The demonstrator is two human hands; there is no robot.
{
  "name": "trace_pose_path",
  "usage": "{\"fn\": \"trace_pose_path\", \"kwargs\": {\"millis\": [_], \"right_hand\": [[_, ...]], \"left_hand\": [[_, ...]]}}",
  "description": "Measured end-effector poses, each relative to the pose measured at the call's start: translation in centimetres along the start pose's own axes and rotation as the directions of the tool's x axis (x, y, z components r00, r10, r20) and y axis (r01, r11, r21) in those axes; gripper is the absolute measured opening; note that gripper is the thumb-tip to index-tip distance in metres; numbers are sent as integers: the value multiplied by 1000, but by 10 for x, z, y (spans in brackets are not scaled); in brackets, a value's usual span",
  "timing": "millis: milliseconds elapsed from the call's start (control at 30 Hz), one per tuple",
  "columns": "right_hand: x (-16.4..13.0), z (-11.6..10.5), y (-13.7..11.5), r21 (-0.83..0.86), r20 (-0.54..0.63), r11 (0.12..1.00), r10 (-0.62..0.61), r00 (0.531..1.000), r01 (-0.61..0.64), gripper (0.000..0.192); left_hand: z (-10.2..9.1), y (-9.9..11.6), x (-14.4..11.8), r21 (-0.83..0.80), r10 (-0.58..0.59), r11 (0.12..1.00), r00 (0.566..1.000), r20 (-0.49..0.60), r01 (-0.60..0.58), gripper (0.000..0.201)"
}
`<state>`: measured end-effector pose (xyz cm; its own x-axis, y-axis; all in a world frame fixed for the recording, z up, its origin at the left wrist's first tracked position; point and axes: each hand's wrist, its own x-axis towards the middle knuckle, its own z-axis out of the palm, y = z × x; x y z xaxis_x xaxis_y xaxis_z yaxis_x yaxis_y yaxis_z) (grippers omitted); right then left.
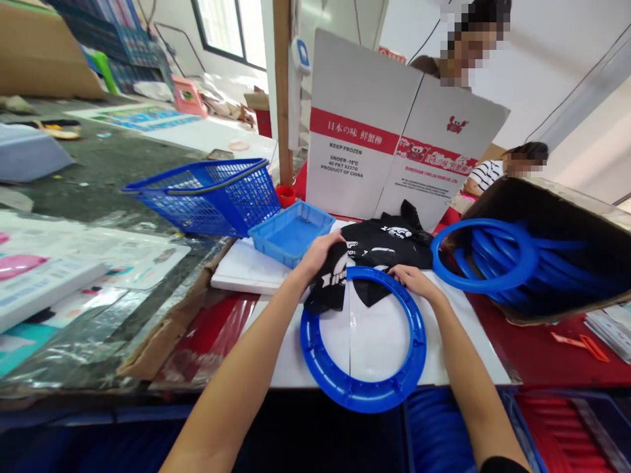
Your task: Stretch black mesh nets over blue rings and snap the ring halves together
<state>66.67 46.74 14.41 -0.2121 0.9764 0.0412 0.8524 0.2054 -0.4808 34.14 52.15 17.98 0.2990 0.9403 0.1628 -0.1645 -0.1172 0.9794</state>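
Note:
A blue plastic ring (363, 394) lies flat on the white board, its hollow side up. My left hand (320, 255) is closed on a black printed piece (328, 299), thin and limp like cloth or film, which hangs over the ring's upper left. At the ring's upper right rim, my right hand (417, 281) has its fingers curled against the edge; the fingertips are partly hidden. Just beyond both hands lies a heap of black pieces (379, 240) with white lettering. Part of a black piece shows inside the ring.
A blue tray (293, 231) and a blue basket (221, 203) stand at left. On the right, a carton (566, 197) holds several blue rings, with another blue ring (486, 286) leaning at its mouth. A white cardboard panel (355, 131) rises behind. Two people are beyond it.

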Motion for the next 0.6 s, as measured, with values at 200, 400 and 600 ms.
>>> {"fn": "trace_pose_path", "kwargs": {"millis": [200, 400, 600], "right_hand": [[-19, 3, 21, 28, -57, 997, -73, 996, 75, 25], [1, 10, 11, -312, -161, 939, 98, 982, -145, 14], [9, 9, 16, -299, -398, 843, 316, 861, -447, 24]], "left_hand": [[20, -27, -13, 888, -52, 394, 959, 280, -238, 38], [31, -30, -14, 905, -156, 263, 911, 382, -335, 31], [27, -27, -14, 860, 21, 434, 957, 288, -269, 21]]}}
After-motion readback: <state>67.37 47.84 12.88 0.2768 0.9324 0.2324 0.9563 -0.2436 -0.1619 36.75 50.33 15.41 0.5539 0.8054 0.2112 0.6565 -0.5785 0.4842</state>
